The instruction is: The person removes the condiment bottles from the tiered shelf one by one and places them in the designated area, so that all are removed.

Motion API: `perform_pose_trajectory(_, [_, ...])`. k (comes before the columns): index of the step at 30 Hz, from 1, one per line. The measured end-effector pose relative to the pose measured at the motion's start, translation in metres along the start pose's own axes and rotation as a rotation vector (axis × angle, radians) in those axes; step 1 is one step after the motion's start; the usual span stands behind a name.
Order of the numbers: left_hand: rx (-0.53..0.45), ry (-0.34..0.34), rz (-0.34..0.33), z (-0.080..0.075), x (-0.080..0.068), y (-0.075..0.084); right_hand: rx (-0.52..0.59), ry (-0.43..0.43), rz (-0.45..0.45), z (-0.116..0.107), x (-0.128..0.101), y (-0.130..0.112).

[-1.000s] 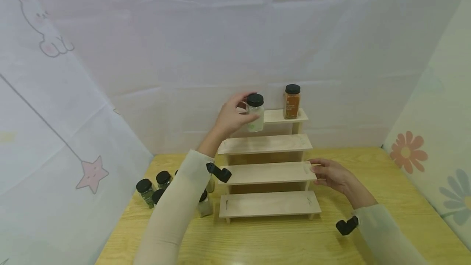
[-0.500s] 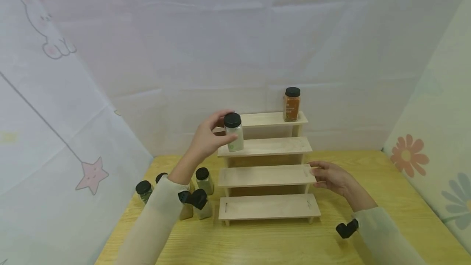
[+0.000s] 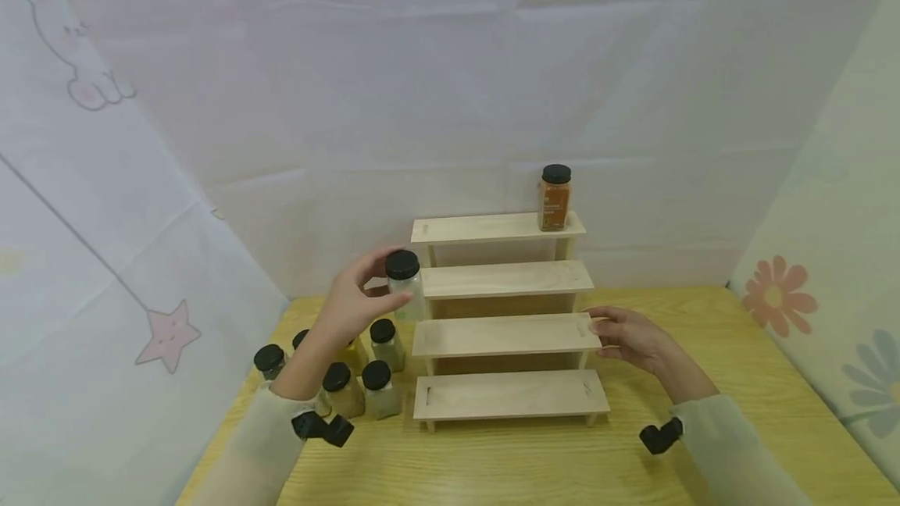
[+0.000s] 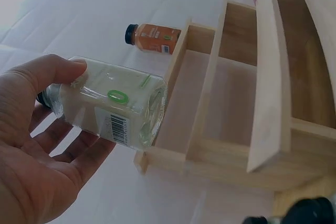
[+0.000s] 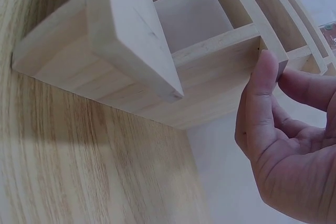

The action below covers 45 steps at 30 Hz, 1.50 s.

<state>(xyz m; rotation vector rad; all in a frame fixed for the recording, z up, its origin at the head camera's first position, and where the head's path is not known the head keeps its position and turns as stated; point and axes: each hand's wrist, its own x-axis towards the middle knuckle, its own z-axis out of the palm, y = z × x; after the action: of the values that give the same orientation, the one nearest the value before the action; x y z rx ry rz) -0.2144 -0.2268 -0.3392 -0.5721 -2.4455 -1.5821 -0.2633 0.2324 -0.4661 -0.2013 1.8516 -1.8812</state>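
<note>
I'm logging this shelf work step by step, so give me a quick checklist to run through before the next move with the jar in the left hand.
1. Grip: the left hand curls round the white spice jar, thumb on top, fingers beneath: ok.
2. Lid: the jar's black cap sits on; tightness: cannot tell.
3. Rack steadied: the right hand touches the right end of the stepped wooden rack, at its second step from the bottom: ok.
4. Free steps: the three lower steps show bare wood; only the orange spice jar stands on the top step: ok.
5. Room below the jar: table jars crowd close beneath the left hand: not ok.
</note>
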Motion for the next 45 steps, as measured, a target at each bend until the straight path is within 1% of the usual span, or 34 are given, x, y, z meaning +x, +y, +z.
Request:
perform_pose_trajectory(6, [-0.001, 0.015, -0.053, -0.012, -0.025, -0.009, -0.011, 0.01, 0.009, -0.001, 0.0, -0.002])
perform_pose_trajectory(9, [0.021, 0.031, -0.079, -0.019, -0.038, -0.014, -0.009, 0.013, 0.018, -0.001, 0.0, -0.001])
perform_pose_trajectory(12, [0.04, 0.041, -0.092, -0.025, -0.05, -0.018, -0.008, 0.013, 0.019, -0.001, 0.001, 0.0])
perform_pose_trajectory(17, [0.025, 0.061, -0.099, -0.036, -0.067, -0.025, -0.011, 0.004, 0.013, -0.001, 0.001, 0.0])
perform_pose_trajectory(19, [0.038, 0.077, -0.093, -0.041, -0.074, -0.029, -0.012, -0.002, 0.01, -0.001, 0.001, 0.0])
perform_pose_trajectory(22, [0.06, 0.098, -0.09, -0.048, -0.082, -0.033, -0.014, -0.01, 0.009, -0.002, 0.001, -0.001])
perform_pose_trajectory(25, [0.058, 0.111, -0.087, -0.056, -0.089, -0.034, -0.011, -0.014, 0.006, -0.002, 0.0, -0.002])
perform_pose_trajectory(29, [0.051, 0.119, -0.102, -0.067, -0.1, -0.036, 0.001, -0.027, -0.001, -0.002, 0.0, -0.001])
perform_pose_trajectory(32, [0.062, 0.121, -0.108, -0.076, -0.108, -0.04, 0.011, -0.034, -0.003, -0.002, 0.0, -0.001])
perform_pose_trajectory(35, [0.067, 0.119, -0.1, -0.085, -0.114, -0.047, 0.015, -0.03, -0.001, -0.003, 0.0, -0.001])
perform_pose_trajectory(42, [-0.037, 0.121, -0.071, -0.103, -0.128, -0.06, 0.008, -0.025, -0.002, -0.002, -0.001, -0.001])
perform_pose_trajectory(45, [-0.039, 0.12, -0.069, -0.108, -0.136, -0.066, 0.008, -0.027, -0.003, -0.002, 0.0, -0.001])
